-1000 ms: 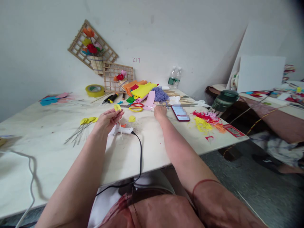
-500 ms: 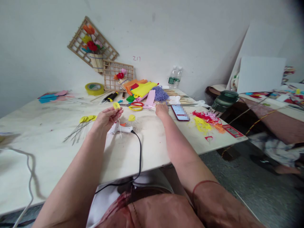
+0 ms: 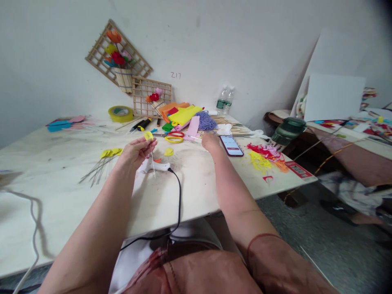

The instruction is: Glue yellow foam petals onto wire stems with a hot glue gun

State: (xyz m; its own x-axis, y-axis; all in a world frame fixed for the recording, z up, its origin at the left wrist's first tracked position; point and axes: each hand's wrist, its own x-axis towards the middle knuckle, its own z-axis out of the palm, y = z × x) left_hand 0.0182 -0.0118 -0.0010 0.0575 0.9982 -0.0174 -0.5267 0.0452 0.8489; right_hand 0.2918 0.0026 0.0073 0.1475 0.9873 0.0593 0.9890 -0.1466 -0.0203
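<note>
My left hand [image 3: 134, 152] pinches a yellow petal-shaped piece [image 3: 148, 135] on a thin pale stem [image 3: 153, 163] that hangs down from the fingers. Below it lies a white glue gun [image 3: 159, 166], partly hidden by the hand, with a black cord. My right hand [image 3: 210, 141] is closed low over the tabletop, left of a phone [image 3: 232, 145]; its fingertips are hidden, and a thin white piece shows beside them. Red and yellow scissors [image 3: 175, 137] and a loose yellow piece [image 3: 168, 152] lie between the hands. Several yellow petals on wire stems [image 3: 110, 153] rest to the left.
Coloured felt sheets [image 3: 183, 115], purple yarn [image 3: 206, 121] and thin sticks are heaped at the back. A tape roll [image 3: 121, 113] and two bottles [image 3: 225, 99] stand near the wall. Red and yellow scraps [image 3: 260, 161] and a green-lidded jar [image 3: 288, 130] are at the right.
My right hand has shifted very slightly on the tabletop, its fingers still closed. My left hand keeps the yellow petal piece in nearly the same place. The whole view has drifted a little.
</note>
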